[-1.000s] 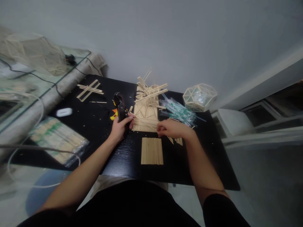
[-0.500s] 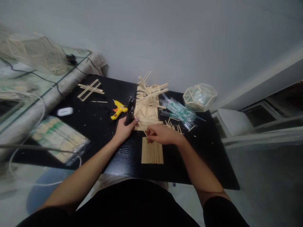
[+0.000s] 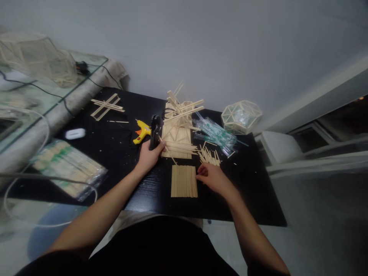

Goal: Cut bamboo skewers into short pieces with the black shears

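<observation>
My left hand (image 3: pixel 149 155) is closed around a black plier-like tool (image 3: pixel 155 132). A thin wooden stick (image 3: pixel 171 156) slants down to the right from beside its thumb. My right hand (image 3: pixel 214 177) is at the right edge of a row of sticks (image 3: pixel 184 182) laid side by side, with fingers bent and thumb and forefinger slightly apart. I see nothing between them. Just above it lies a pile of short cut sticks (image 3: pixel 208 155). Longer sticks (image 3: pixel 181 147) lie across a pale stick mat (image 3: pixel 176 134) beyond my hands.
A yellow glue gun (image 3: pixel 142 132) lies left of the black tool. Crossed sticks (image 3: pixel 107 106), a white case (image 3: pixel 75 133) and a bagged stick pack (image 3: pixel 69 166) are further left. Clear plastic wrappers (image 3: pixel 217 132) and a polyhedral stick frame (image 3: pixel 241 117) stand at the right.
My right hand has let go of the stick's lower end and moved right, to the right edge of the row. My left hand still holds the black tool and the stick.
</observation>
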Demonstrator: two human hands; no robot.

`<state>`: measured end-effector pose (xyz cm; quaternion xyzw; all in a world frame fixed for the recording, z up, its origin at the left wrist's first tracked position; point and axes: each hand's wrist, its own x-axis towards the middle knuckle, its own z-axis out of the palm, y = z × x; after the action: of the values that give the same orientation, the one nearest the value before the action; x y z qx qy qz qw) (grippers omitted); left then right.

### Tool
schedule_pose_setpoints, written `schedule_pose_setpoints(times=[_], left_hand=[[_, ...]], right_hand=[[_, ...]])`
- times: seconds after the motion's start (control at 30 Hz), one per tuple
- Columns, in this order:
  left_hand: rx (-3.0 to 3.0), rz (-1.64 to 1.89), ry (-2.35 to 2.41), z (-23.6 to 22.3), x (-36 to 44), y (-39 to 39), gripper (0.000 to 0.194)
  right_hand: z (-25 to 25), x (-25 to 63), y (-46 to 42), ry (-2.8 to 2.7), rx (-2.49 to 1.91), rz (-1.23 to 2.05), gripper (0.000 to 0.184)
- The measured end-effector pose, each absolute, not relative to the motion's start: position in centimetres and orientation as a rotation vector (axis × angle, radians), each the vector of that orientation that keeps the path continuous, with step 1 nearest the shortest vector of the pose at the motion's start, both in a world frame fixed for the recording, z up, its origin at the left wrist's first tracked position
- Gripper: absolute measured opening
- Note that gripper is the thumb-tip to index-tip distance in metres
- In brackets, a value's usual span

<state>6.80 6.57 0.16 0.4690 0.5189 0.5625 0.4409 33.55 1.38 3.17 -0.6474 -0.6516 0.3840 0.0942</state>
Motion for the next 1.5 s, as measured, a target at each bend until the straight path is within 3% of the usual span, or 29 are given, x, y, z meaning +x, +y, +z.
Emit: schedule_pose_setpoints(times=[0.93,1.27,1.5], left_hand=[[1.300,1.403,1.295,0.2,6.7,6.3,0.029],[1.350,1.374,1.326,0.1,6.7,6.2,0.029],[1.823,1.190,1.320,4.0,6.0,4.7,0.018]], right_hand=[[2.3,32.2,0.7,-1.920,-2.138,0.941,0.013],[4.1,32.7,1.9,-1.787,-1.666,1.081,0.019],[6.2,27.6,5.5,-1.879,-1.229,1.156,0.009]])
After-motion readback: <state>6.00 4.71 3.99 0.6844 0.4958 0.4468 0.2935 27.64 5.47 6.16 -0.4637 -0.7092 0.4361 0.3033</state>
